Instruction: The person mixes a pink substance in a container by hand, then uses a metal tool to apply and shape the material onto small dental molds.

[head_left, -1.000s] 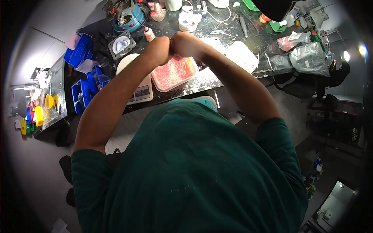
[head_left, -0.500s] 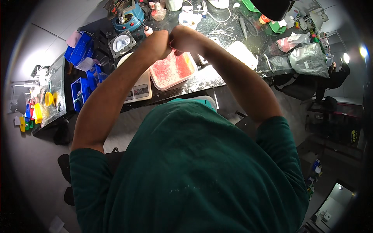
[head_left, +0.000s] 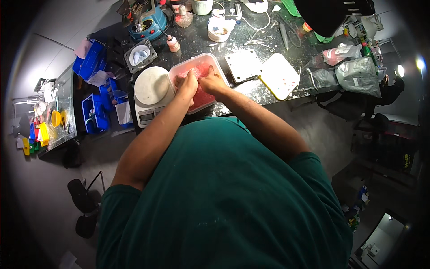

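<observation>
Both hands are low in a translucent plastic tub (head_left: 222,71) of pinkish-red granular material (head_left: 202,99) at the bench's front edge. My left hand (head_left: 187,86) has its fingers curled and its thumb forward. Right beside it, my right hand (head_left: 212,83) is closed too, with one finger reaching toward the tub's far side. The thumbs nearly meet. Whatever lies between the fingers is hidden or too small to name. Left of the tub stands a white kitchen scale (head_left: 152,86) with a round plate, partly behind my left forearm.
Right of the tub lie a white square plate (head_left: 244,65) and a white rounded tray (head_left: 280,76). Behind stand a small dropper bottle (head_left: 173,44), a white cup (head_left: 219,30) and a blue machine (head_left: 149,27). Scissor-like tools (head_left: 260,42) and plastic bags (head_left: 358,74) lie farther right. Blue bins (head_left: 95,112) hang at left.
Both hands have come down and nearer to me, from above the tub's far edge into the tub. My elbows have drawn inward. The view has shifted slightly, showing more of the bench behind.
</observation>
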`<state>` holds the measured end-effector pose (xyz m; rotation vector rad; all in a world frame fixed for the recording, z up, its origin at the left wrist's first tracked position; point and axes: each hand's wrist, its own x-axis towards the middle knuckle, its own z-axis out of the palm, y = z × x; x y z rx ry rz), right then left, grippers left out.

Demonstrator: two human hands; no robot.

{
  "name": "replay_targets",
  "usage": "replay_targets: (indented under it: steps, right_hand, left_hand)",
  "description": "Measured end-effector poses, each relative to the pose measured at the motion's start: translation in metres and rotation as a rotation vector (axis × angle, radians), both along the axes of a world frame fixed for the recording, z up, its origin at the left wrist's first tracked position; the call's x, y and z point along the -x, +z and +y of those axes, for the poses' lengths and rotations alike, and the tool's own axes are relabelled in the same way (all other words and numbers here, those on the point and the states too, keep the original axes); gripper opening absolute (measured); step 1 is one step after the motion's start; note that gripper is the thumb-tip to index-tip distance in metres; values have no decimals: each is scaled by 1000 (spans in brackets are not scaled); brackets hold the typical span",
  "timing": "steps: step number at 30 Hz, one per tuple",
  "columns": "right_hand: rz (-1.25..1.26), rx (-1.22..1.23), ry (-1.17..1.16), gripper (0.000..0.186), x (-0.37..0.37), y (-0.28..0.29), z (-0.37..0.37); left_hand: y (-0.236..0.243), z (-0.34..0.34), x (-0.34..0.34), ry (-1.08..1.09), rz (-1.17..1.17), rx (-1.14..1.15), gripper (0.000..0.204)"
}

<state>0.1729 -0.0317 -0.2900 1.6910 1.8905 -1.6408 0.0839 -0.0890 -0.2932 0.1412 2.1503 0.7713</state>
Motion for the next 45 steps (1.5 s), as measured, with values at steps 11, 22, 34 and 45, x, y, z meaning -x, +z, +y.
replay_targets:
  steps: [11, 22, 34, 45]
  right_hand:
    - [-47, -112, 184, 107, 30, -21, 24]
    - [86, -20, 422, 59, 41, -44, 38]
    - [139, -426, 739, 25, 43, 27, 59]
    - [116, -554, 747, 24, 43, 124, 47]
  left_hand:
    - [-42, 10, 25, -162, 87, -135, 66]
    - [-91, 15, 61, -213, -141, -104, 43]
    - [59, 16, 68, -552, -32, -265, 26]
    - [59, 25, 93, -703, 250, -457, 30]
